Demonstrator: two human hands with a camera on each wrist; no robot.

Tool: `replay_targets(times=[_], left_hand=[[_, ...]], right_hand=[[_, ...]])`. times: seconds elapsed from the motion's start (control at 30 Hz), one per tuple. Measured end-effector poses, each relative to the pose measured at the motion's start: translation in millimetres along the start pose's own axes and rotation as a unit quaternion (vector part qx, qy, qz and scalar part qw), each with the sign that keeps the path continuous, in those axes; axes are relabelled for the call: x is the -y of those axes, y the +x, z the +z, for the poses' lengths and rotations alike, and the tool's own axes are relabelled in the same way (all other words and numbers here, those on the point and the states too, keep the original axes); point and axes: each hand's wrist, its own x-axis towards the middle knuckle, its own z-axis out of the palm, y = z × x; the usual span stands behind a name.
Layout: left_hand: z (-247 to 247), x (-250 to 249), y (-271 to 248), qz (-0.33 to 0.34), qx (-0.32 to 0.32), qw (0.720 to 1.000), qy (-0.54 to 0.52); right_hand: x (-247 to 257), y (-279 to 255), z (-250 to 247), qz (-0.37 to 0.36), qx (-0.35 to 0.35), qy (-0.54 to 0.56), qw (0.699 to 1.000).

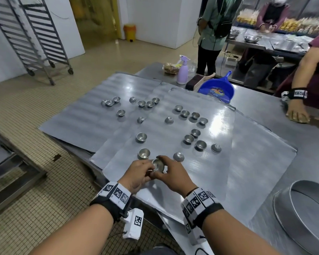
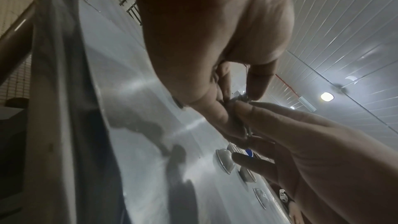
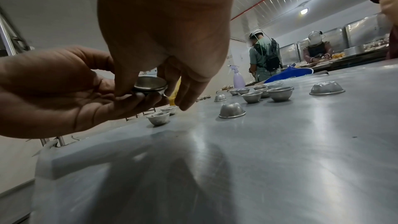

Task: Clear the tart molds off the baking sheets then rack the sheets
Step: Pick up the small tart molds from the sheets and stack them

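Both hands meet over the near edge of the front baking sheet (image 1: 201,181). Together they hold one small round metal tart mold (image 1: 157,164). My right hand (image 1: 165,169) pinches the tart mold (image 3: 150,85) by its rim from above. My left hand (image 1: 145,172) cups it from below, palm up, its fingertips (image 3: 137,99) curled under the base. Several more tart molds (image 1: 189,138) lie scattered over the overlapping flat sheets, some upright, some upside down (image 3: 232,111). Two molds (image 1: 144,153) sit just beyond my hands.
Two wheeled tray racks (image 1: 35,34) stand on the floor at the far left. A round deep pan (image 1: 302,208) sits at the near right. A blue dustpan (image 1: 217,89) and a lilac spray bottle (image 1: 182,72) stand at the table's far end. Another person's hand (image 1: 296,113) rests at the right edge.
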Motion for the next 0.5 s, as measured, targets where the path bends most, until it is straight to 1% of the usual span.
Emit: replay_targets(times=[0.07, 0.1, 0.2, 0.3, 0.4, 0.5], left_hand=[[-6, 1, 1, 0.011, -0.008, 1.0, 0.022], [-10, 1, 2, 0.015, -0.022, 0.999, 0.033], [-28, -1, 4, 0.03, -0.091, 0.993, 0.072], [-46, -6, 5, 0.052, -0.135, 0.984, 0.107], [-64, -10, 5, 0.062, -0.162, 0.977, 0.126], [-77, -14, 3, 0.062, -0.173, 0.974, 0.133]], right_hand=[[1, 1, 3, -0.001, 0.013, -0.016, 1.0], [2, 2, 4, -0.001, 0.02, -0.022, 1.0], [1, 6, 4, 0.019, 0.035, -0.032, 0.999], [0, 19, 4, 0.044, 0.032, -0.05, 0.997], [6, 39, 7, 0.055, 0.033, -0.072, 0.995], [17, 60, 14, 0.036, 0.038, -0.1, 0.994]])
